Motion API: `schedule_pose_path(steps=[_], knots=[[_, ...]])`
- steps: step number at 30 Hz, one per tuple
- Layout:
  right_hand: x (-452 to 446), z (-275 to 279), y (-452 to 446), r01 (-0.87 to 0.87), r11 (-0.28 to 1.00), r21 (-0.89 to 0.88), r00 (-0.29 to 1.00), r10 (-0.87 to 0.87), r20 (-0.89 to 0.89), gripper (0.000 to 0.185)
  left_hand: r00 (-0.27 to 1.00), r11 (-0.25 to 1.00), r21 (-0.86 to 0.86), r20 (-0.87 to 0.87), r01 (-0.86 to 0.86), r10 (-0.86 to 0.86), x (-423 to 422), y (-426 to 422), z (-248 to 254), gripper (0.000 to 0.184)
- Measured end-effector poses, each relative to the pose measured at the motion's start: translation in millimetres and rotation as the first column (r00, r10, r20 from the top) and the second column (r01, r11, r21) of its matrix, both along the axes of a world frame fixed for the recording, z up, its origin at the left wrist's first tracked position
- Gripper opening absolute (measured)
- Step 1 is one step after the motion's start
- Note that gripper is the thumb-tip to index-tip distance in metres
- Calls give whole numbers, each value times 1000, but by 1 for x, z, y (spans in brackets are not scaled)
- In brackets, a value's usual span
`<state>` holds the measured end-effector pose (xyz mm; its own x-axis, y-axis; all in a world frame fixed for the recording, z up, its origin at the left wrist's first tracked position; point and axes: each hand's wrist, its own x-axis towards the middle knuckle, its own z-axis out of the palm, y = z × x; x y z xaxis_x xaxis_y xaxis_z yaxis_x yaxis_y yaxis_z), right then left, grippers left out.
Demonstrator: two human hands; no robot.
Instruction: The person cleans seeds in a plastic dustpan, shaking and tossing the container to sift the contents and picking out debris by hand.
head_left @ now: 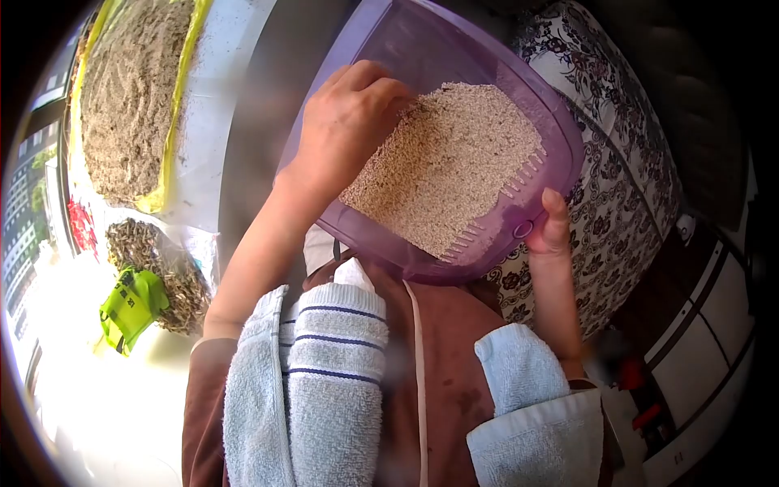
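Observation:
A purple plastic dustpan-shaped tray [389, 253] is held tilted in front of my body, with small pale beige grains [466, 162] spread over its lower part. Ridges like short teeth show along the grains' right and lower edges. My right hand [552, 229] grips the rim at the lower right, thumb on top beside a small round hole; its other fingers are hidden under the tray. Over the upper left of the grains, my left hand [357, 118] is closed with fingers curled down. Its fingertips are mostly hidden, and what they pinch cannot be made out.
Left, a yellow-edged sheet [180, 89] bears a layer of brownish material [134, 97]. Below it lie dried brown pieces [158, 268] in clear plastic and a bright green bag [134, 307]. Flower-patterned fabric [617, 162] covers something at right. Pale blue towels [337, 390] cover my sleeves.

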<state>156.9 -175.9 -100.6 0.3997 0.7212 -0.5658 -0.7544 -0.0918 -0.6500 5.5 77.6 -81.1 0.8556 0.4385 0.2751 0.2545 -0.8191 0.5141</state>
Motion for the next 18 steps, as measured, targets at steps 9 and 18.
schedule_pose_path(steps=[9, 18], knots=[[1, -2, -10, 29, 999, 14, 1000, -29, -8, 83, 928, 811, -472, -44, -346, 371, -31, 22, -2, 17], [1, -7, -18, 143, 989, 31, 989, -141, -48, 73, 982, 902, -395, -130, -176, 135, -40, 15, -20, 78]])
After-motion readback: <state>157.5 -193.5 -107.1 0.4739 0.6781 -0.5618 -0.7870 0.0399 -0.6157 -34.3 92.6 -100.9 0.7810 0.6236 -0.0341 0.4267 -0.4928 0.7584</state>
